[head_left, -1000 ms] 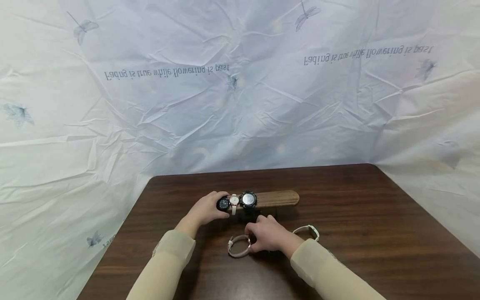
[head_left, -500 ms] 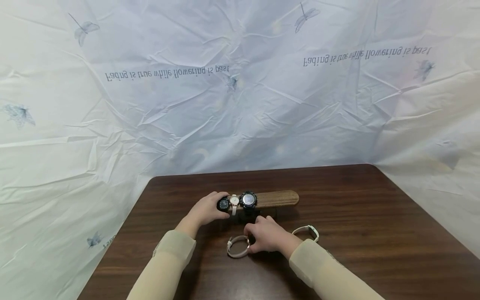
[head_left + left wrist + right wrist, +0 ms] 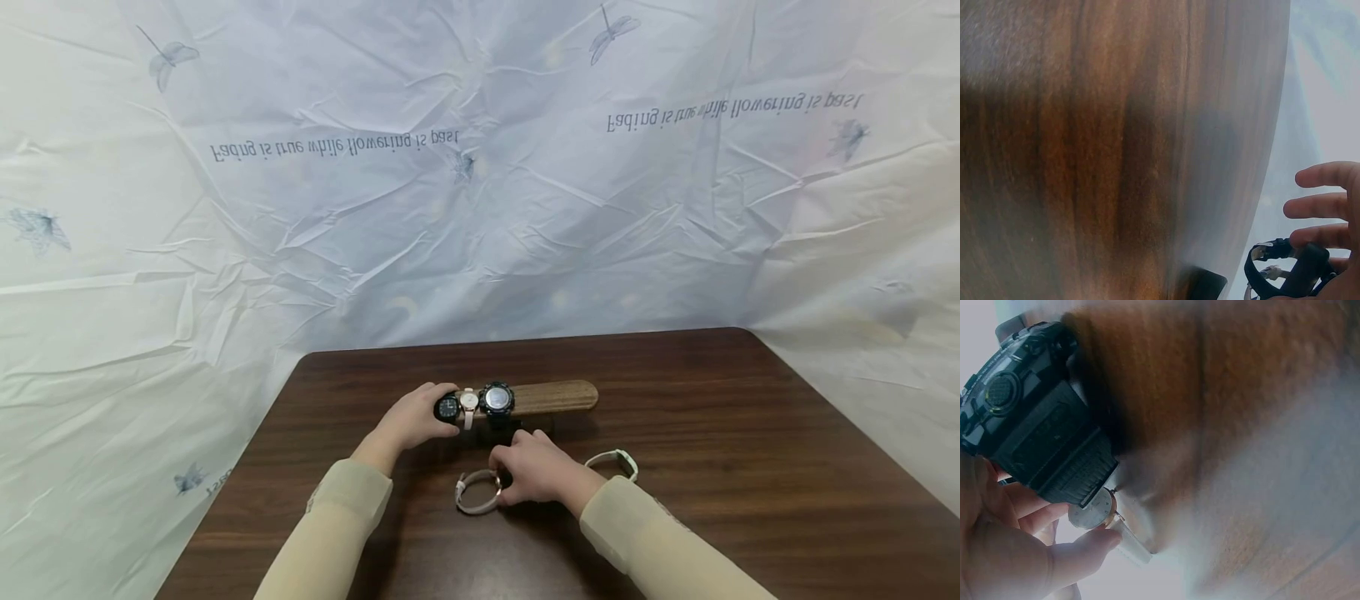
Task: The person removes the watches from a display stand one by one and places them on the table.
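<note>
Printed across the crumpled white backdrop sheet [image 3: 480, 208], mirrored grey lettering can be read as "Fading is true while flowering is past", set among dragonfly motifs. A dark brown wooden tabletop [image 3: 720, 500] is seen below it. The left hand [image 3: 411, 421] is clasped in a grip around a small black watch [image 3: 446, 407] on the long wooden display bar [image 3: 555, 397]. A pale pink-strapped round watch [image 3: 477, 492], lying on the tabletop, is pinched by the right hand [image 3: 534, 477].
</note>
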The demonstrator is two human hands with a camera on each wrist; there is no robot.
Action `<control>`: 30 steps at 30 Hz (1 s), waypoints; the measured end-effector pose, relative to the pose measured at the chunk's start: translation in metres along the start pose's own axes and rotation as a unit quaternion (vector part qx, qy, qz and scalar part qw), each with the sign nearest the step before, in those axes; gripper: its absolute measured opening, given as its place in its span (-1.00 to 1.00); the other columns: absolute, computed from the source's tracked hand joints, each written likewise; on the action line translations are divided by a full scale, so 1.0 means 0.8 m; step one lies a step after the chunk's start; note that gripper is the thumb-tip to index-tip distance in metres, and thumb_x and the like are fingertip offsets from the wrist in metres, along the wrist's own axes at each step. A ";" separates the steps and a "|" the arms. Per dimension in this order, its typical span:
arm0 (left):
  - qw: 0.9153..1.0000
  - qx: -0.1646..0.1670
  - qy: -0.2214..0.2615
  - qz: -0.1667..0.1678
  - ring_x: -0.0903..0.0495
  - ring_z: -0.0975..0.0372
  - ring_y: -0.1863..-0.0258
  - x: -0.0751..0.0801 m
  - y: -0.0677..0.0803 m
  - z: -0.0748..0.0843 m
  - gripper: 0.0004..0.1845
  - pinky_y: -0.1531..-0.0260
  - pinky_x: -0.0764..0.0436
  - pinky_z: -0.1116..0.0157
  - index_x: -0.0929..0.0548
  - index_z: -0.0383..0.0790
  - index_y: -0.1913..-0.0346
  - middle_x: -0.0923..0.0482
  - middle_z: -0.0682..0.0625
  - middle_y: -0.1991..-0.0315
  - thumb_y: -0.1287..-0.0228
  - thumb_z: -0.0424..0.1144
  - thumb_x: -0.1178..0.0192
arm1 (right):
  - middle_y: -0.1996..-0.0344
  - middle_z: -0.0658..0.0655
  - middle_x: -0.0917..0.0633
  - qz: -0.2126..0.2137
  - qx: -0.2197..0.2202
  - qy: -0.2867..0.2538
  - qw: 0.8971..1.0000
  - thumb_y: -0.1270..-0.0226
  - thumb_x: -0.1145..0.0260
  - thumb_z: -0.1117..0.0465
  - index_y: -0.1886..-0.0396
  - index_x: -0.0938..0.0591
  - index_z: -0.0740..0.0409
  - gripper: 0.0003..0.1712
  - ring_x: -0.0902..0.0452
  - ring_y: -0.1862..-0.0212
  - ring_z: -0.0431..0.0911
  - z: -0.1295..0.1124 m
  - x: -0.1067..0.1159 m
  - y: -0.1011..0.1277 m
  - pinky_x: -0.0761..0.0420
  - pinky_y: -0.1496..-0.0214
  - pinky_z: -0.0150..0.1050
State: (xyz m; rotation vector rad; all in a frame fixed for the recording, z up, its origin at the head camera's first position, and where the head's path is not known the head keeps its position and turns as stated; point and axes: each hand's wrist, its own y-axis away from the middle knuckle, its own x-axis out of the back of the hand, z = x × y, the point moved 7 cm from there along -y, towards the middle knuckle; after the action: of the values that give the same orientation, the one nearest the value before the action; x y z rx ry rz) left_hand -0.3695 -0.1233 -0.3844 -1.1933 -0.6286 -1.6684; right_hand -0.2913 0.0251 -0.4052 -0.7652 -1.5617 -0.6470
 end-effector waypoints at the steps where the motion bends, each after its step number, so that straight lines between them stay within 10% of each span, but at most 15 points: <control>1: 1.000 0.000 0.001 0.000 -0.42 0.23 0.27 0.000 0.000 0.000 -0.28 0.34 -0.41 0.20 -0.34 0.03 -0.17 -0.38 0.07 0.15 0.16 0.03 -0.32 | 0.56 -0.25 -0.41 0.001 0.001 0.000 1.000 0.19 -0.33 -0.18 0.30 -0.53 -0.19 -0.60 -0.26 0.34 -0.22 0.000 0.000 0.000 -0.18 0.35 -0.30; 30: 1.000 -0.001 -0.023 -0.003 -0.43 0.24 0.25 0.003 0.001 0.005 -0.29 0.33 -0.41 0.21 -0.35 0.05 -0.16 -0.38 0.06 0.09 0.16 0.06 -0.31 | 0.24 -0.13 -0.53 0.034 0.005 -0.132 0.991 -0.01 -0.28 -0.07 0.09 -0.52 0.01 -0.54 -0.34 0.20 -0.21 0.027 0.032 0.013 -0.41 0.23 -0.26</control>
State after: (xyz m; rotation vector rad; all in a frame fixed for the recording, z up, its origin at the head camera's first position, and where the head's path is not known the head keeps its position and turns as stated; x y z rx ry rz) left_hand -0.3675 -0.1211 -0.3808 -1.2363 -0.6585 -1.6506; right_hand -0.2983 0.0509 -0.3831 -0.9217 -1.7694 -0.5008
